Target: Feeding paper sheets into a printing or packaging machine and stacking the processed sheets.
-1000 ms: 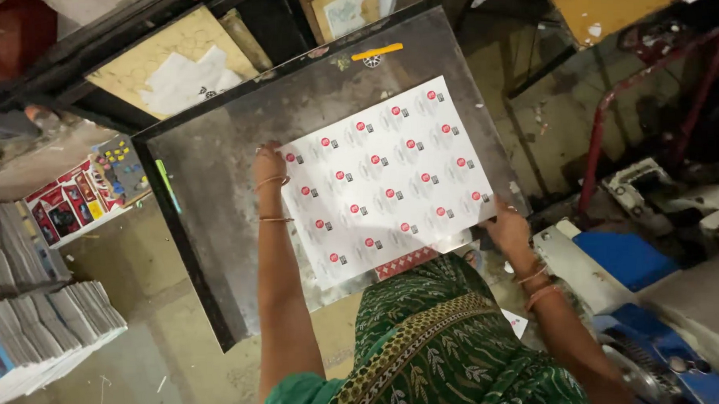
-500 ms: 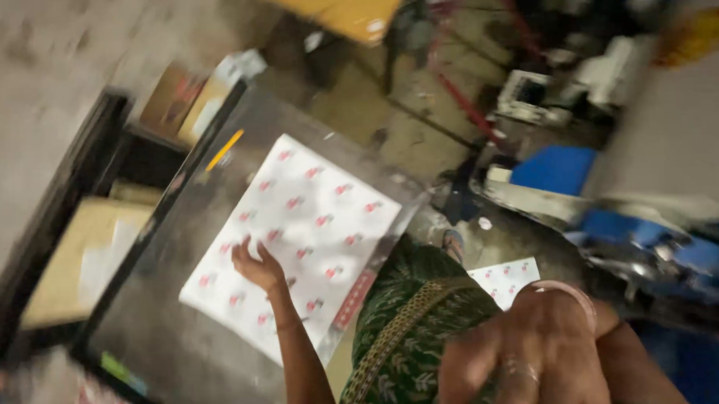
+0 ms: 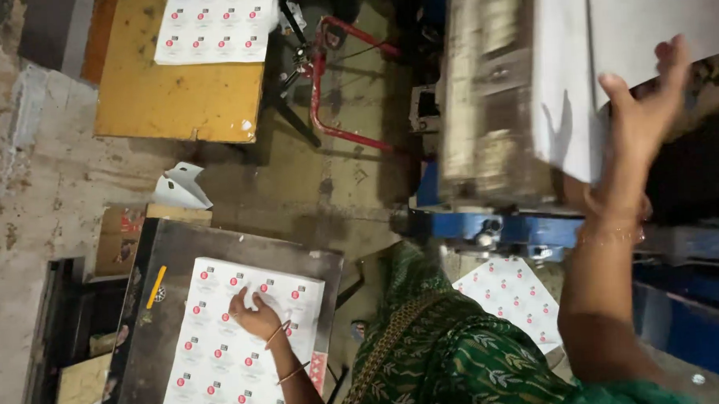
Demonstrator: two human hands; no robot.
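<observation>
Left hand (image 3: 254, 315) lies flat, fingers spread, on the printed stack (image 3: 237, 342) atop the counter (image 3: 166, 256); right hand (image 3: 639, 116), fingers open, touches the white sheet (image 3: 609, 50) just above.

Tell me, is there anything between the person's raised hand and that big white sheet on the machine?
Nothing visible. The right hand is already against the blank white sheet on the machine, fingers spread over its lower edge. The left hand rests flat on the printed sheets on the dark table.

Matt paper sheets (image 3: 237, 350) on dull metal tabletop (image 3: 158, 257).
</observation>
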